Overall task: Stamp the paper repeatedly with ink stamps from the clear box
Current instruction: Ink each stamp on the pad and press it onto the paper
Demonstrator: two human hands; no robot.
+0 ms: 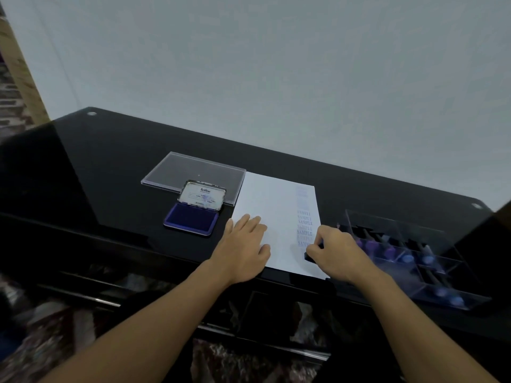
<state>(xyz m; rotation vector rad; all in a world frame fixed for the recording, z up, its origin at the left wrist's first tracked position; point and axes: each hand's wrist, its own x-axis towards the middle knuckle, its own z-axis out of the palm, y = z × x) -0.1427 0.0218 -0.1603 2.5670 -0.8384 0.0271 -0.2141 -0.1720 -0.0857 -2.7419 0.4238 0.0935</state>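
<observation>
Two hands are at work near the middle of the frame. The left hand (246,244) lies flat, fingers straight, pressing the paper (273,200) to the tabletop (110,167). The right hand (334,251) curls round a small black stamp (310,256) set down at the sheet's lower right, under a column of blue SAMPLE prints (304,225). That stamp looks light and rigid, best pinched by its short sides so it lands square. The sheet is thin and would likely slide on so glossy a surface unless held. Right of centre stands the clear box (453,261), with more stamps in its compartments. Left of the sheet are an open ink pad (190,221) and a clear lid (190,170). Black mirror-like glass makes up the top, against a plain pale wall (276,64).
</observation>
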